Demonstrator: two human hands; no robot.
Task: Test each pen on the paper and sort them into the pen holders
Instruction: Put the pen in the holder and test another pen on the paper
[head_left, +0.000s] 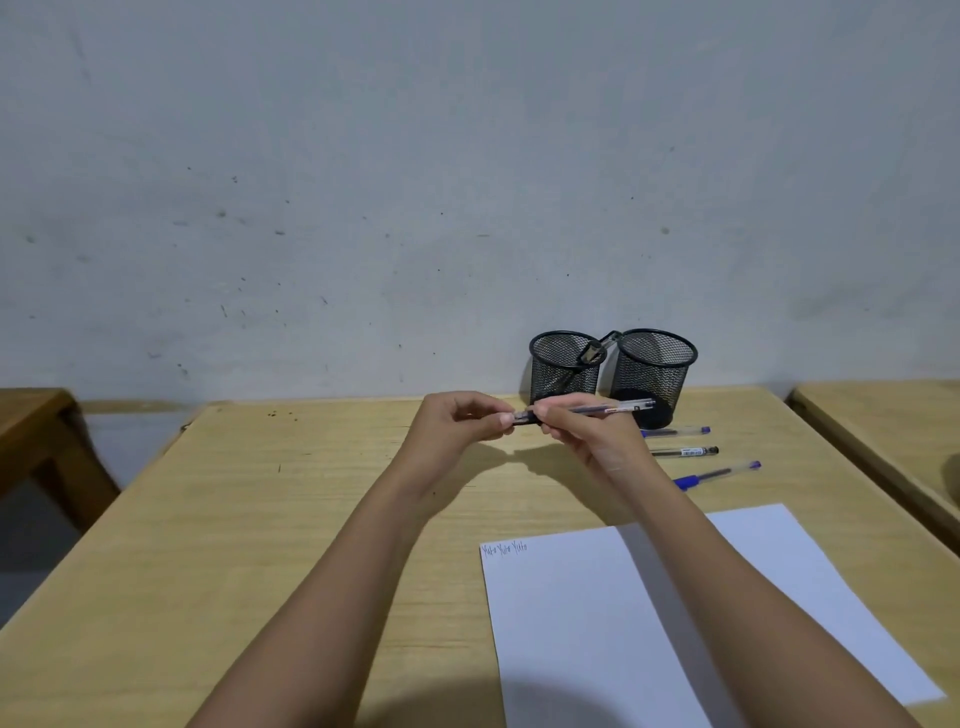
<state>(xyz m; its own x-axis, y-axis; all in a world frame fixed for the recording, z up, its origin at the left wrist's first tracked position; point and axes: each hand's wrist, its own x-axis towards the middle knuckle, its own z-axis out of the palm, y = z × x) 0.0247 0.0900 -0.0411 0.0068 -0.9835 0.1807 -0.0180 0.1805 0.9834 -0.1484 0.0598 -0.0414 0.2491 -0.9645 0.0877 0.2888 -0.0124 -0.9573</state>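
Note:
Above the wooden desk, my right hand grips a clear-barrelled pen that lies level and points right. My left hand pinches the pen's cap at its left end. Two black mesh pen holders stand at the back: the left holder has pens leaning in it, the right holder looks empty. Three more pens lie on the desk right of my hands: a blue one, a black one and another blue one. A white sheet of paper with a short line of writing at its top left lies in front.
A grey wall rises right behind the holders. Part of another desk shows at the right and a darker wooden one at the left. My right forearm crosses over the paper.

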